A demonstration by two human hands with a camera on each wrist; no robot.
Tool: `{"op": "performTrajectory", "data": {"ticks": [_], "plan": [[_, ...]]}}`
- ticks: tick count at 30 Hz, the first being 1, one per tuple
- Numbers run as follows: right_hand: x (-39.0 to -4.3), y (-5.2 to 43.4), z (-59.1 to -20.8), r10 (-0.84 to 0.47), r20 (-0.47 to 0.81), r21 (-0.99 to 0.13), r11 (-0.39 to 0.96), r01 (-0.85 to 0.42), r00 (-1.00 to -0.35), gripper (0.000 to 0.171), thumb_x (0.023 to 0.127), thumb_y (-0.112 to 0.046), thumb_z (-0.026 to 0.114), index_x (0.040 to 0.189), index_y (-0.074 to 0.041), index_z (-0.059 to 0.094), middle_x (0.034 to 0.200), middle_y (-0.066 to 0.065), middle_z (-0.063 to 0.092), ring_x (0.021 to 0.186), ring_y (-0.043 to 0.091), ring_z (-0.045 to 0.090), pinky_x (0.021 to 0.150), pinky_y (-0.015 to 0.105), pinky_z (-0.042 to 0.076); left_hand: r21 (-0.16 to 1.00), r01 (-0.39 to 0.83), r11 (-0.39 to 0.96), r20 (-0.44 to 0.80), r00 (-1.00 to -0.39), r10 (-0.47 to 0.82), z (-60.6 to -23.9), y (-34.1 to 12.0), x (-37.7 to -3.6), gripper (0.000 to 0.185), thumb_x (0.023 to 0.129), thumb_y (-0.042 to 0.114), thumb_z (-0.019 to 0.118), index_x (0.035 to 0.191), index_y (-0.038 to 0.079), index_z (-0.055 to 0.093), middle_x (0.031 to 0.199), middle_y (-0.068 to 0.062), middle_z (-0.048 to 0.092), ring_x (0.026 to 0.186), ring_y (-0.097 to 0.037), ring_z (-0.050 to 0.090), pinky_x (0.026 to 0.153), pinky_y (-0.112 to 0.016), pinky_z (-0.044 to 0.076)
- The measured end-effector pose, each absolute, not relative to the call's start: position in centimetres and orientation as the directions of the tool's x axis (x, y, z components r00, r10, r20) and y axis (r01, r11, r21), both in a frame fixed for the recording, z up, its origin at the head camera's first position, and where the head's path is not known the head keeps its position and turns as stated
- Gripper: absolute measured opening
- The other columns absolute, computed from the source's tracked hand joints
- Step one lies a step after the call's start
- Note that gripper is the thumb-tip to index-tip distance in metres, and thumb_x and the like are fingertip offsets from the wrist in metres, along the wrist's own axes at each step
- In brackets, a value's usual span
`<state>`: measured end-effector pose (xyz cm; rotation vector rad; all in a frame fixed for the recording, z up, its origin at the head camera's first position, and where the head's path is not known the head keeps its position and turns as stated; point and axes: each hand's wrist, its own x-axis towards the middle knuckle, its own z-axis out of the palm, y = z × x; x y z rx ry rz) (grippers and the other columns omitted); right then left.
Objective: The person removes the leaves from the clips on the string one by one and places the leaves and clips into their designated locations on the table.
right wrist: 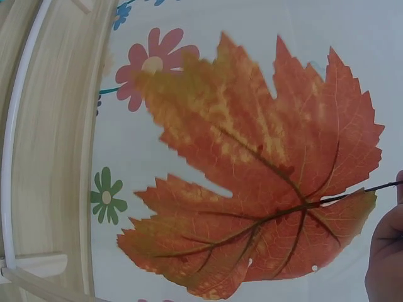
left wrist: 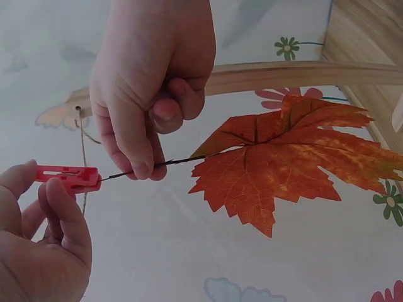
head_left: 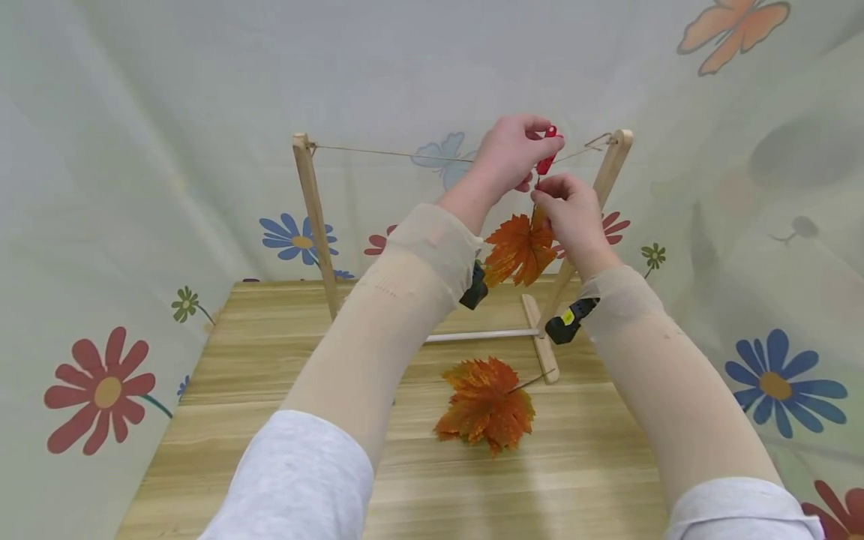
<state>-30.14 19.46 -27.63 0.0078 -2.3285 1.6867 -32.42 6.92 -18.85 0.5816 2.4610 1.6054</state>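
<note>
My left hand pinches a red clothespin at the string, near its right end. In the left wrist view the stem's tip meets the jaw end of the clothespin. Thumb and fingers of my right hand pinch the dark stem just below. From that stem hangs an orange-red artificial maple leaf, which fills much of the right wrist view. Whether the clothespin grips the string as well, I cannot tell.
The string runs between two wooden posts of a stand, joined low down by a white rod. A second orange leaf lies on the wood-grain table, its stem reaching the stand's foot. A flower-printed curtain surrounds the table.
</note>
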Motion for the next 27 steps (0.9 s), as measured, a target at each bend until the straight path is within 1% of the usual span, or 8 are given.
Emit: {"op": "performTrajectory", "data": {"ticks": [3,7,12,15,19,24,27], "plan": [[-30.14,19.39,-27.62,0.152,0.214,-0.934,0.323,-0.156,-0.965,0.03,0.082,-0.032,0.057,0.104,-0.013,0.055,0.097,0.006,0.052,0.072,0.026,0.045,0.061,0.032,0.042,0.894,0.255,0.368,0.098,-0.913,0.395,-18.87,6.81,-32.49,0.035,0.082,0.033,0.057,0.116,0.023,0.051,0.1,0.005,0.052,0.044,-0.015,0.037,0.053,-0.025,0.046],[-30.15,19.32,-27.65,0.154,0.216,-0.927,0.342,-0.153,-0.964,0.03,0.082,-0.033,0.057,0.105,-0.013,0.055,0.095,0.005,0.052,0.07,0.025,0.045,0.061,0.03,0.043,0.889,0.264,0.373,0.104,-0.912,0.397,-18.94,6.67,-32.48,0.03,0.085,0.032,0.054,0.112,0.021,0.051,0.098,0.003,0.052,0.044,-0.015,0.038,0.054,-0.024,0.047],[-30.06,19.28,-27.6,0.15,0.214,-0.924,0.351,-0.15,-0.965,0.03,0.082,-0.033,0.057,0.104,-0.013,0.055,0.095,0.006,0.052,0.067,0.023,0.045,0.061,0.031,0.043,0.902,0.255,0.347,0.108,-0.914,0.39,-19.05,6.54,-32.45,0.027,0.087,0.03,0.049,0.113,0.021,0.048,0.097,0.004,0.052,0.045,-0.015,0.038,0.053,-0.024,0.047],[-29.9,19.25,-27.54,0.149,0.204,-0.927,0.348,-0.141,-0.968,0.031,0.082,-0.035,0.057,0.104,-0.014,0.054,0.096,0.005,0.052,0.064,0.021,0.045,0.062,0.032,0.044,0.908,0.253,0.335,0.122,-0.922,0.368,-19.06,6.35,-32.48,0.025,0.087,0.031,0.049,0.111,0.022,0.048,0.1,0.008,0.051,0.047,-0.016,0.039,0.052,-0.025,0.047],[-29.79,19.26,-27.5,0.148,0.201,-0.924,0.357,-0.137,-0.968,0.031,0.081,-0.035,0.057,0.104,-0.014,0.054,0.096,0.005,0.052,0.061,0.02,0.045,0.062,0.032,0.044,0.906,0.271,0.324,0.15,-0.924,0.352,-19.07,6.22,-32.51,0.024,0.087,0.032,0.049,0.109,0.023,0.049,0.101,0.01,0.05,0.046,-0.017,0.04,0.051,-0.025,0.047],[-29.78,19.32,-27.56,0.143,0.206,-0.921,0.363,-0.143,-0.968,0.031,0.081,-0.035,0.057,0.103,-0.013,0.055,0.095,0.006,0.052,0.062,0.021,0.046,0.063,0.031,0.044,0.897,0.297,0.328,0.183,-0.924,0.336,-18.88,6.09,-32.47,0.023,0.087,0.032,0.049,0.108,0.024,0.049,0.102,0.01,0.051,0.044,-0.017,0.039,0.05,-0.026,0.046],[-29.64,19.38,-27.63,0.142,0.203,-0.923,0.36,-0.14,-0.969,0.031,0.081,-0.035,0.057,0.103,-0.013,0.055,0.095,0.006,0.052,0.064,0.022,0.046,0.064,0.033,0.045,0.897,0.304,0.321,0.197,-0.924,0.327,-18.83,5.92,-32.4,0.022,0.087,0.032,0.049,0.107,0.024,0.05,0.101,0.01,0.051,0.044,-0.017,0.04,0.05,-0.026,0.046]]}}
